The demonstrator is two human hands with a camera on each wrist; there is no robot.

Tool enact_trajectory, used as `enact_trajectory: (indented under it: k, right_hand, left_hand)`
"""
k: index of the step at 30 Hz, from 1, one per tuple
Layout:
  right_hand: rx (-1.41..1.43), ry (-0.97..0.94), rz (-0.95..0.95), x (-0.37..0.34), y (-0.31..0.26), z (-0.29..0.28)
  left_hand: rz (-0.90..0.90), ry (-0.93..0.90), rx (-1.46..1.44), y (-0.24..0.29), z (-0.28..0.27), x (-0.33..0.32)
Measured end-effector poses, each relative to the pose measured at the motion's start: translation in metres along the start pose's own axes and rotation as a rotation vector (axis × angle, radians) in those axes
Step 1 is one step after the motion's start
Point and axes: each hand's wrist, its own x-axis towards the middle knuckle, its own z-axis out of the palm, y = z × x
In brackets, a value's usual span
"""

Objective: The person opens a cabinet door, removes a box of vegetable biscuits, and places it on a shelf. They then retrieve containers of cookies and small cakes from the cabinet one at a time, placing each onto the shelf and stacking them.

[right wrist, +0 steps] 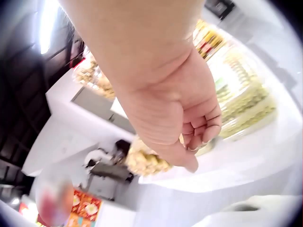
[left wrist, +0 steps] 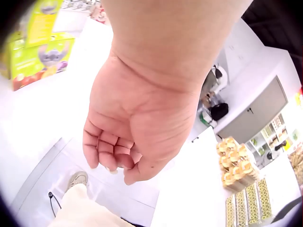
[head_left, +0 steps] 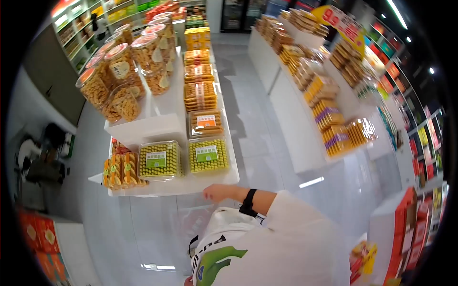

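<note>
The right hand hangs beside the front edge of a white display table, near two clear boxes of green snacks. In the right wrist view that hand has loosely bent fingers and holds nothing; the green snack packs lie beyond it. The left hand hangs with loosely curled fingers, also holding nothing, in the left wrist view. Green snack packs and orange-topped packs stand to its right on a white surface. In the head view the left hand cannot be made out clearly.
Tall snack tubs stand on a raised white stand at the left. Across the tiled aisle, a second counter bears stacked packets. Red boxes are at lower left, and a red-edged unit stands at lower right.
</note>
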Motion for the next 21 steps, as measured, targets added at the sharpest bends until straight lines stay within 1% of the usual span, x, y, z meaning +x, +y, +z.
enact_trajectory:
  k: [1, 2, 3, 4, 5, 6, 7, 8, 9, 10, 11, 12, 14, 16, 17, 19, 21]
  right_hand:
    - [-0.073, 0.060, 0.163, -0.016, 0.023, 0.016]
    - [-0.135, 0.039, 0.436, -0.044, -0.005, 0.008]
    - [-0.215, 0.091, 0.507, -0.064, 0.016, 0.034]
    - [-0.191, 0.117, 0.619, -0.084, 0.028, 0.060]
    - [-0.255, 0.058, 0.612, -0.105, 0.040, 0.086]
    - [-0.154, 0.033, 0.674, -0.122, 0.045, 0.116]
    - [-0.020, 0.094, 0.810, -0.137, 0.028, 0.141]
    - [0.020, -0.008, 0.825, -0.145, 0.044, 0.181]
    - [0.231, -0.148, 0.966, -0.143, 0.006, 0.184]
    - [0.399, -0.166, 1.079, -0.141, -0.016, 0.202]
    - [0.423, -0.185, 1.085, -0.139, -0.037, 0.220]
    - [0.455, -0.205, 1.099, -0.135, -0.057, 0.239]
    - [0.455, -0.245, 1.101, -0.112, -0.084, 0.261]
    - [0.450, -0.259, 1.100, -0.075, -0.107, 0.269]
    - [0.453, -0.233, 1.094, -0.054, -0.115, 0.270]
    - [0.447, -0.226, 1.083, -0.002, -0.127, 0.267]
    - [0.446, -0.206, 1.050, 0.057, -0.127, 0.266]
  left_hand:
    - [0.021, -0.004, 0.021, -0.001, -0.028, 0.015]
    - [0.044, -0.004, 0.040, -0.002, -0.055, 0.032]
    - [0.062, 0.006, 0.052, -0.004, -0.084, 0.048]
    - [0.074, 0.021, 0.057, -0.005, -0.115, 0.064]
    - [0.074, 0.031, 0.054, -0.006, -0.147, 0.076]
    - [0.070, 0.030, 0.022, -0.018, -0.174, 0.097]
    - [0.006, 0.015, -0.058, -0.027, -0.203, 0.115]
    - [0.037, 0.008, -0.002, -0.030, -0.229, 0.130]
    - [0.061, 0.000, 0.008, -0.034, -0.252, 0.145]
    - [0.072, 0.019, 0.041, -0.025, -0.272, 0.149]
    - [0.124, 0.043, 0.107, -0.021, -0.290, 0.154]
    - [0.127, 0.031, 0.124, -0.009, -0.307, 0.154]
    - [0.122, 0.023, 0.134, -0.008, -0.335, 0.164]
    - [0.131, -0.065, 0.031, -0.007, -0.359, 0.184]
    - [0.124, -0.059, 0.023, -0.005, -0.371, 0.193]
    - [0.095, -0.127, 0.022, -0.007, -0.397, 0.211]
    - [0.075, -0.099, 0.029, -0.016, -0.429, 0.229]
